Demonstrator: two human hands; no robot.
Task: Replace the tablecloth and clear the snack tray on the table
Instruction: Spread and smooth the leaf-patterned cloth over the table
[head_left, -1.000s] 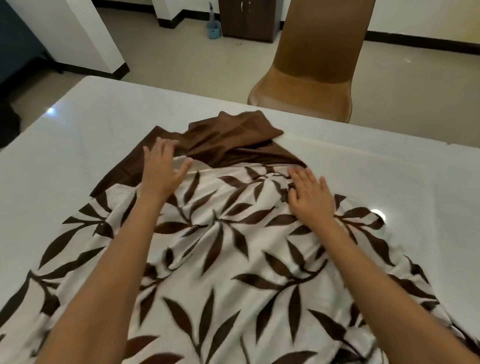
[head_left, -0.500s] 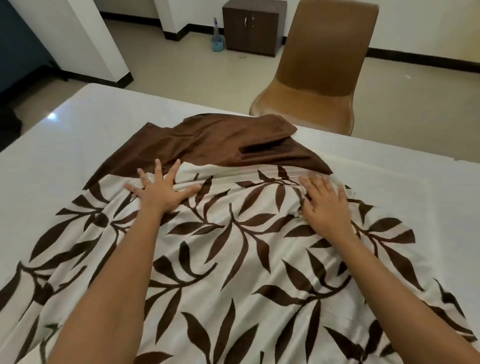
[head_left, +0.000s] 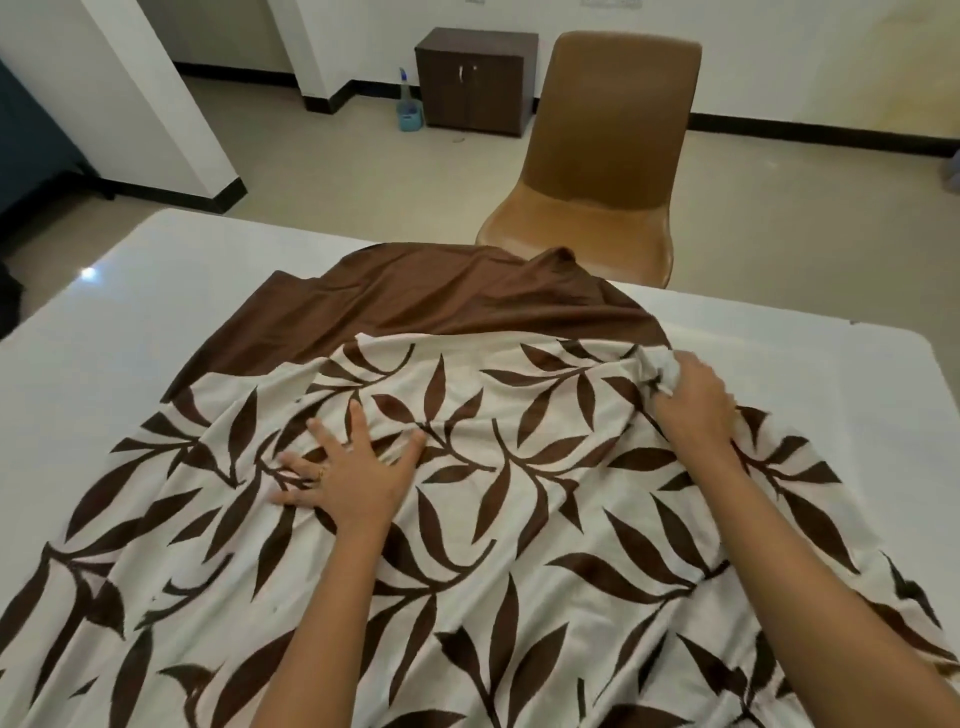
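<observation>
Tablecloth (head_left: 493, 530) is cream with a brown leaf print. It's lying rumpled across the white table (head_left: 130, 312), covering the middle but not the left or far right parts. Around it: one tan chair (head_left: 613, 130) tucked up against the far edge, one dark little cabinet (head_left: 475, 83) by the back wall, and one blue spray bottle (head_left: 409, 106) on the floor just beside it.

Two hands are on the one cloth. The left hand (head_left: 348, 473) lies flat with its fingers fanned out, pressing the fabric down. The right hand (head_left: 693, 402) has its fingers curled round a bunched bit near the cloth's right edge.

The plain brown band (head_left: 441, 306) is the far end and points at the chair. The cloth runs from there back toward the person and out of frame, so I can't tell its true long axis.
</observation>
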